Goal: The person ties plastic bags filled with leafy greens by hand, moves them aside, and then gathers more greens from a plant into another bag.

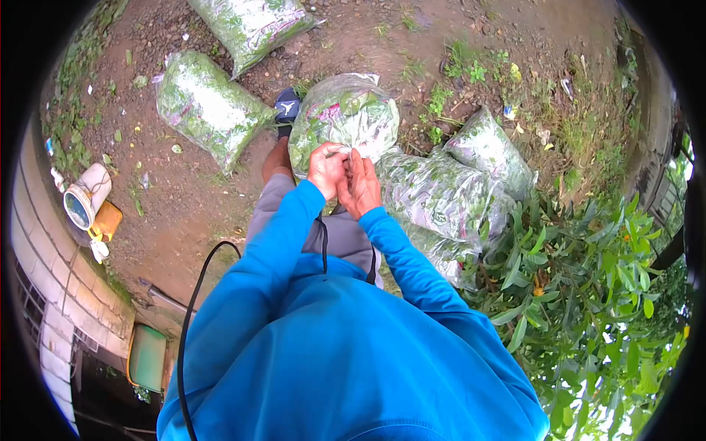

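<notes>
In front of my legs stands a clear plastic bag [323, 110] stuffed with green leaves. Its gathered top comes up between my two hands. My left hand [327, 170] has its fingers closed on the bunched plastic. Right beside it, my right hand [360, 184] pinches the same neck of the bag, fingertips close together. The fingers cover the exact spot where the plastic is gathered.
More filled bags lie around: one bag [209, 106] at left, another bag [257, 29] at the top, several stacked bags [441, 191] at right. A leafy shrub [559, 287] borders the right. A white bucket [84, 198] lies near the block wall [55, 257].
</notes>
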Action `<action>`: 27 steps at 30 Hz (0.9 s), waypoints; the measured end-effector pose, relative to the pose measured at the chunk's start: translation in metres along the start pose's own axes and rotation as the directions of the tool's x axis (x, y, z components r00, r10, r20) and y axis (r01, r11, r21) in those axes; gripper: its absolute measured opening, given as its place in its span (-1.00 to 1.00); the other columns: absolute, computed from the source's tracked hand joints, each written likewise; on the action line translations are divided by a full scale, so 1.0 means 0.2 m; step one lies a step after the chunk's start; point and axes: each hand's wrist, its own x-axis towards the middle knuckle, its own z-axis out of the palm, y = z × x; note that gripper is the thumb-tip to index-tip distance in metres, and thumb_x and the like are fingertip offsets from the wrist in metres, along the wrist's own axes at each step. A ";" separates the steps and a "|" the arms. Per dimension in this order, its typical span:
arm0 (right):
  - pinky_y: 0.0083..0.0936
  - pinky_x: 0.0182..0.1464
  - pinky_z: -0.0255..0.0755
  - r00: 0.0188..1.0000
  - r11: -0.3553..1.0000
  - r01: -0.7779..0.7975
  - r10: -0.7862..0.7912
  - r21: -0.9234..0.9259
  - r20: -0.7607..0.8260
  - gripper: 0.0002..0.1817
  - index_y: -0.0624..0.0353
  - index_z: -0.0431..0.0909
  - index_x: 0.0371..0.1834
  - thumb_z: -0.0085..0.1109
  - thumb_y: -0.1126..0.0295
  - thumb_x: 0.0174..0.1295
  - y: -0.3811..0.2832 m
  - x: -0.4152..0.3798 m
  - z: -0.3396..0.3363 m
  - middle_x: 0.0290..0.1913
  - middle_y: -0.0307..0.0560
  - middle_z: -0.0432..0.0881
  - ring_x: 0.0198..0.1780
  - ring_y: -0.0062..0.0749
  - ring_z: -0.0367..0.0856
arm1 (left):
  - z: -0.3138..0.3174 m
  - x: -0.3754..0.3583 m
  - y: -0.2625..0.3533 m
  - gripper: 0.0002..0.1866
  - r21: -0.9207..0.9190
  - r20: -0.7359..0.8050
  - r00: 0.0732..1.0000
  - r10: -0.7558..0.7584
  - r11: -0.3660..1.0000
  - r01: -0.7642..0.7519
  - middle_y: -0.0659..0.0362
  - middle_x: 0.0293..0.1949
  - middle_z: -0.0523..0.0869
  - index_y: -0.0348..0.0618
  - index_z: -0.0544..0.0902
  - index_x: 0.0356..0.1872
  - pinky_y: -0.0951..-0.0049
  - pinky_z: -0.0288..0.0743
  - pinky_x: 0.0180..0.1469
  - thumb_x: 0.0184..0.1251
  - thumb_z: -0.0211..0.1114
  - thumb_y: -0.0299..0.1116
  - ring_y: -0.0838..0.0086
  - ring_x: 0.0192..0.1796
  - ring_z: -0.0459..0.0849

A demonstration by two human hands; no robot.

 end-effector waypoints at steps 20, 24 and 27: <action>-0.14 -0.02 0.39 0.990 0.962 0.126 -0.136 -0.243 -0.027 -0.45 0.48 0.35 0.06 0.11 0.44 -0.06 0.11 -0.07 0.04 -0.11 0.28 0.41 -0.08 0.15 0.41 | 0.39 0.05 0.14 -0.63 0.556 0.134 0.976 0.169 -0.828 0.067 -0.12 -0.32 0.67 -0.17 0.59 -0.20 0.10 0.46 -0.16 0.20 0.10 -0.07 -0.01 -0.21 0.63; -0.12 0.01 0.37 0.959 0.943 0.161 -0.219 -0.291 -0.178 -0.46 0.47 0.35 0.04 0.10 0.43 -0.07 0.15 -0.11 0.10 -0.12 0.29 0.40 -0.06 0.17 0.40 | 0.35 0.12 0.12 -0.64 0.435 0.204 0.971 0.124 -0.900 0.024 -0.11 -0.31 0.67 -0.16 0.57 -0.18 0.08 0.45 -0.17 0.20 0.09 -0.08 -0.02 -0.23 0.62; -0.13 -0.06 0.38 0.995 0.972 0.082 -0.092 -0.219 -0.033 -0.40 0.40 0.30 0.12 0.12 0.45 -0.09 0.14 -0.11 0.08 -0.11 0.18 0.37 -0.05 0.11 0.41 | 0.27 0.17 0.19 -0.63 0.633 0.114 0.987 0.114 -0.774 0.016 -0.10 -0.30 0.67 -0.15 0.57 -0.15 0.13 0.45 -0.16 0.19 0.11 -0.08 0.02 -0.24 0.62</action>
